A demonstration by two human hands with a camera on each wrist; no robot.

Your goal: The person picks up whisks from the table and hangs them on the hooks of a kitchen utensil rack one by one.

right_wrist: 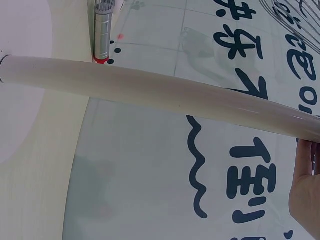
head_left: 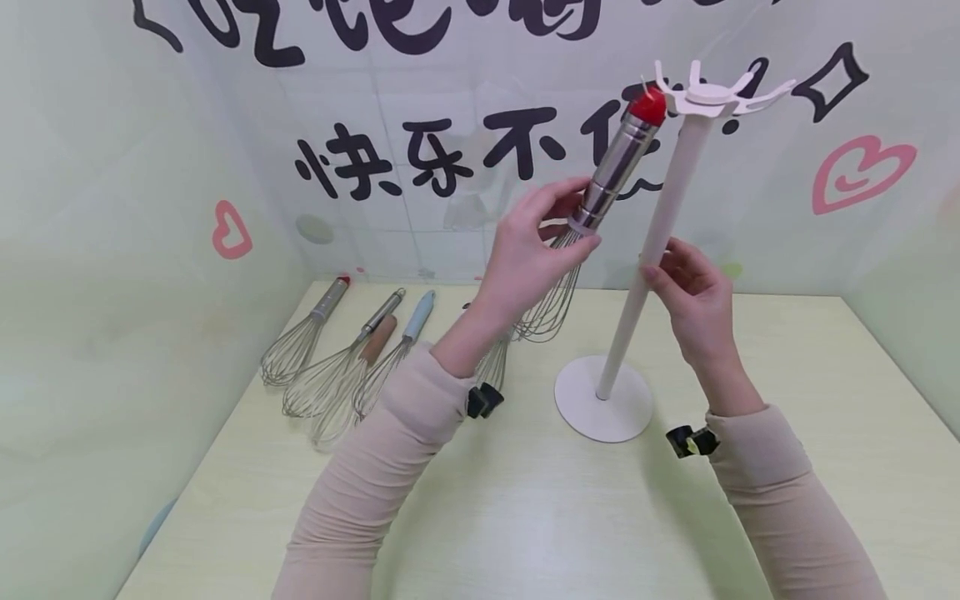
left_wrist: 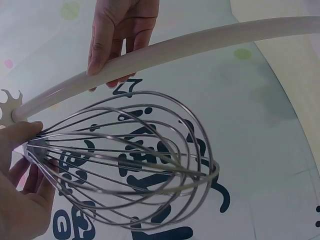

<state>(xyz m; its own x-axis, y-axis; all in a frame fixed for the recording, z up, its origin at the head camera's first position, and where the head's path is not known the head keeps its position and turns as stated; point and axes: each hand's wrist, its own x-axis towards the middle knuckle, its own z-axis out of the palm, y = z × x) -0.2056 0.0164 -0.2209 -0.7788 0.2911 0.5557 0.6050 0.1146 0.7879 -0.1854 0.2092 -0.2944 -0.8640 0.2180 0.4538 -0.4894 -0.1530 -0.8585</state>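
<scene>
My left hand (head_left: 528, 250) holds a whisk (head_left: 617, 162) with a shiny metal handle and a red end cap. It grips low on the handle, where the wires begin. The whisk tilts with its cap up, close beside the hooks of a white hook stand (head_left: 708, 100); its wire loops (left_wrist: 150, 170) hang below the hand and fill the left wrist view. My right hand (head_left: 697, 304) pinches the stand's pole (head_left: 670, 196) about midway up, thumb in front. The pole leans to the right in the head view, above its round base (head_left: 603, 421).
On the table's left lie several whisks: one with a grey, red-tipped handle (head_left: 332, 296), one steel-handled (head_left: 382, 312), one brown-handled (head_left: 378, 339) and one light-blue-handled (head_left: 420, 315). More whisk wires (head_left: 493, 362) show behind my left forearm. A printed backdrop (head_left: 420, 233) stands behind the table.
</scene>
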